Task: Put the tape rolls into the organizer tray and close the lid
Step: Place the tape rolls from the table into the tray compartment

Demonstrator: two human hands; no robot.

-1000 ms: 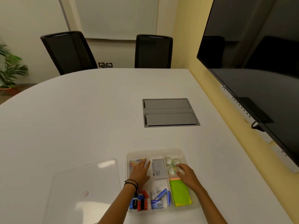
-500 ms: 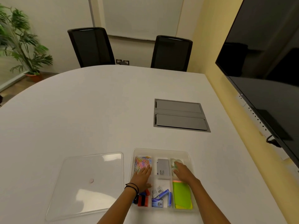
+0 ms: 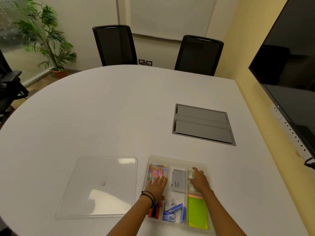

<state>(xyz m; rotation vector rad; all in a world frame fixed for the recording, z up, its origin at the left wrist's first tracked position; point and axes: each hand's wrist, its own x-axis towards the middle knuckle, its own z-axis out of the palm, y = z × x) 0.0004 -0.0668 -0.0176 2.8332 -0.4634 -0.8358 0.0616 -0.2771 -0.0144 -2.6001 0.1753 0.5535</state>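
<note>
The clear organizer tray [image 3: 177, 158] sits near the table's front edge. Its far right compartment holds small clear tape rolls [image 3: 190, 175], mostly hidden under my right hand [image 3: 199, 181]. That hand lies palm down on them with fingers stretched out. My left hand [image 3: 157, 186], with black bands at the wrist, rests flat on the tray's left side, fingertips on the coloured paper clips [image 3: 156, 171]. The transparent lid [image 3: 102, 184] lies flat on the table, left of the tray and apart from it.
Inside the tray are also a grey box [image 3: 178, 182], green sticky notes [image 3: 196, 212], blue staple boxes [image 3: 173, 212] and red-black clips [image 3: 154, 212]. A grey cable hatch [image 3: 202, 124] is set into the table beyond. Two black chairs stand at the far edge, a large screen on the right.
My right hand has slid farther over the tape rolls, covering most of them. My left hand has stayed on the tray. My head has turned, so the view shows more of the room's left.
</note>
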